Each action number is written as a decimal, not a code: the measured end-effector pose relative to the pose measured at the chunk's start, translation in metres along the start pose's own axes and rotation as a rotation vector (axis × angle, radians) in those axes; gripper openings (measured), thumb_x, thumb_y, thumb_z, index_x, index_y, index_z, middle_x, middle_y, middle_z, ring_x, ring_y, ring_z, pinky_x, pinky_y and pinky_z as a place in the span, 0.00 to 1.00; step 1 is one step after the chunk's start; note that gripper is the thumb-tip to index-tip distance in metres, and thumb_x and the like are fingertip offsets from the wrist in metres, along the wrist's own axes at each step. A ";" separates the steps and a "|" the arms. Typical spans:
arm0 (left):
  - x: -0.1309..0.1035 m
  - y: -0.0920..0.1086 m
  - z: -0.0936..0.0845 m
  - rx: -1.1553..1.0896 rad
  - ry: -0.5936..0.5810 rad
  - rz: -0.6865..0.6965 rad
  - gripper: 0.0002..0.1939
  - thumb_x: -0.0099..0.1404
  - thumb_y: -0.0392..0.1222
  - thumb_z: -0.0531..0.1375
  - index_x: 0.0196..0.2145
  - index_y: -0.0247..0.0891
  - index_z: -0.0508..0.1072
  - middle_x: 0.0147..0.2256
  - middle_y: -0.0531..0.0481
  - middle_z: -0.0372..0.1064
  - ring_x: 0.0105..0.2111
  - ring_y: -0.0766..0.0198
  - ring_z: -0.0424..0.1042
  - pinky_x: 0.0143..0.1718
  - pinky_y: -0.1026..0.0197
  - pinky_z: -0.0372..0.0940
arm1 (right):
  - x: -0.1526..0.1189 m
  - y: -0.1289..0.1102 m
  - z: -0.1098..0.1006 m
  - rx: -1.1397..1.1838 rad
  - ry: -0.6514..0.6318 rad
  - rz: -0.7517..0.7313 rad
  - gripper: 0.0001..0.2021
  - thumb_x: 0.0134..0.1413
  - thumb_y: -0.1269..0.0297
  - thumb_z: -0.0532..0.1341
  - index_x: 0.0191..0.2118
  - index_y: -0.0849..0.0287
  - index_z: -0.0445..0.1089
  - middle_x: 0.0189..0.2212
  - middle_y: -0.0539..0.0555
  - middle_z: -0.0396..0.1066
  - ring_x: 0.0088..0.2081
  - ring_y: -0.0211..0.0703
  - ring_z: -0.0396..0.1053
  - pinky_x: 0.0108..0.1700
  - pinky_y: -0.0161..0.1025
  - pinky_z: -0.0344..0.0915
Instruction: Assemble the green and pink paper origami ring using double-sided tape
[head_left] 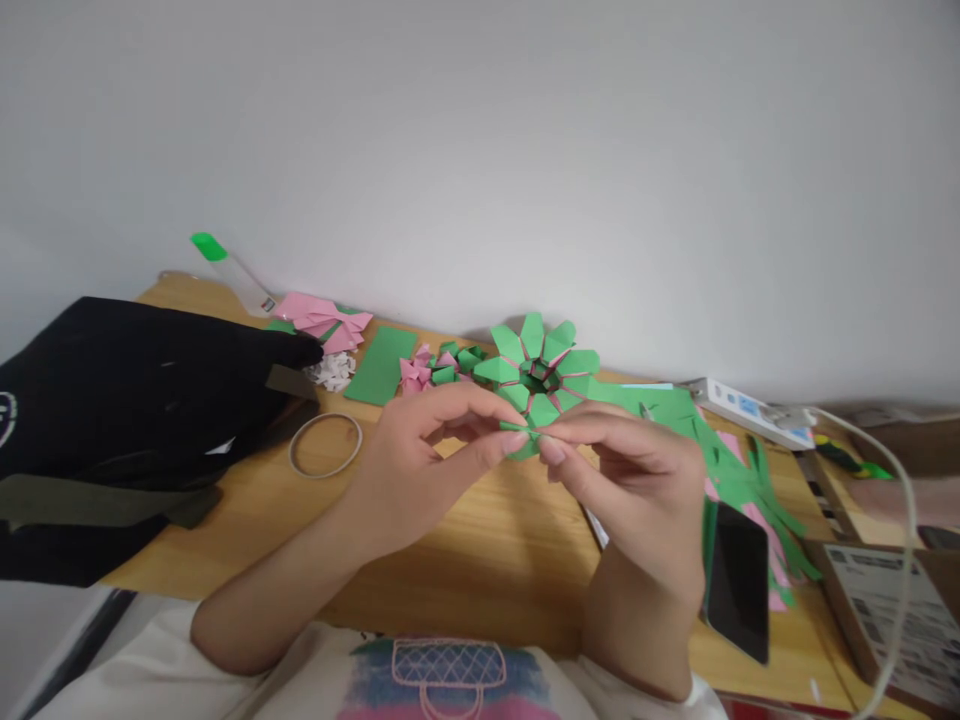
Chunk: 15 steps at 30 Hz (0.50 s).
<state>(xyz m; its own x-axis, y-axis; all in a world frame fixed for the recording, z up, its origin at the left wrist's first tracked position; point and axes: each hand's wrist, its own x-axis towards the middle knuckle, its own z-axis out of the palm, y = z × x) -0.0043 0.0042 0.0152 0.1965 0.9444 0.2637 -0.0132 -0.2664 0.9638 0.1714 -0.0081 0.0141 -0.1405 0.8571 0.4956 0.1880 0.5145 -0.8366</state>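
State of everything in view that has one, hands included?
Left hand, pinching small green paper
Right hand, pinching the same paper
Petal ring, green petals spread outward
Phone, face up, screen dark
Power strip, white plug in
Bottle, green cap on
Pale hoop, lying flat
Green sheet, flat
White scraps, heaped

- The left hand and the right hand together are pinching one small green paper.
- Beyond them, a green flower is on the counter, near the wall.
- On the left there are a ring, a black cloth and a bottle.
- On the right, a phone lies beside green strips.
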 end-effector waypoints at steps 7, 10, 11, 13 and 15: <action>0.001 -0.001 0.000 -0.001 -0.002 0.025 0.05 0.60 0.32 0.64 0.28 0.38 0.77 0.29 0.55 0.76 0.31 0.69 0.74 0.32 0.68 0.71 | -0.002 -0.001 0.000 -0.044 0.001 0.001 0.08 0.54 0.75 0.65 0.35 0.52 0.78 0.22 0.46 0.72 0.24 0.36 0.69 0.29 0.37 0.66; 0.002 -0.002 0.000 0.053 0.012 0.068 0.06 0.61 0.33 0.63 0.27 0.39 0.77 0.28 0.54 0.75 0.31 0.67 0.74 0.32 0.67 0.70 | -0.003 0.000 -0.001 -0.089 -0.020 -0.027 0.08 0.55 0.74 0.65 0.36 0.53 0.77 0.23 0.47 0.72 0.26 0.37 0.70 0.31 0.37 0.67; 0.002 -0.003 0.000 0.080 0.019 0.091 0.06 0.61 0.33 0.63 0.27 0.39 0.76 0.27 0.54 0.75 0.30 0.67 0.74 0.31 0.66 0.69 | -0.003 0.000 -0.001 -0.121 -0.034 -0.041 0.07 0.55 0.74 0.65 0.36 0.53 0.76 0.24 0.47 0.73 0.27 0.37 0.71 0.31 0.37 0.67; -0.001 -0.007 -0.002 0.155 0.029 0.142 0.07 0.61 0.33 0.63 0.26 0.39 0.76 0.26 0.54 0.74 0.29 0.67 0.73 0.30 0.67 0.68 | -0.002 0.002 -0.001 -0.199 -0.095 -0.059 0.06 0.56 0.73 0.65 0.36 0.54 0.75 0.26 0.48 0.73 0.28 0.37 0.70 0.32 0.36 0.67; -0.007 -0.013 -0.007 0.254 0.034 0.194 0.08 0.62 0.34 0.62 0.25 0.39 0.75 0.25 0.54 0.74 0.28 0.67 0.72 0.28 0.67 0.67 | 0.000 0.004 0.002 -0.261 -0.188 -0.070 0.04 0.57 0.72 0.63 0.36 0.55 0.74 0.27 0.49 0.72 0.28 0.36 0.70 0.31 0.35 0.66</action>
<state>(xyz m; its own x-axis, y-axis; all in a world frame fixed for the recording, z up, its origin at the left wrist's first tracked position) -0.0119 0.0026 0.0010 0.1813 0.8762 0.4465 0.1991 -0.4774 0.8559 0.1699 -0.0059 0.0099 -0.3340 0.8125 0.4777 0.4108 0.5817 -0.7020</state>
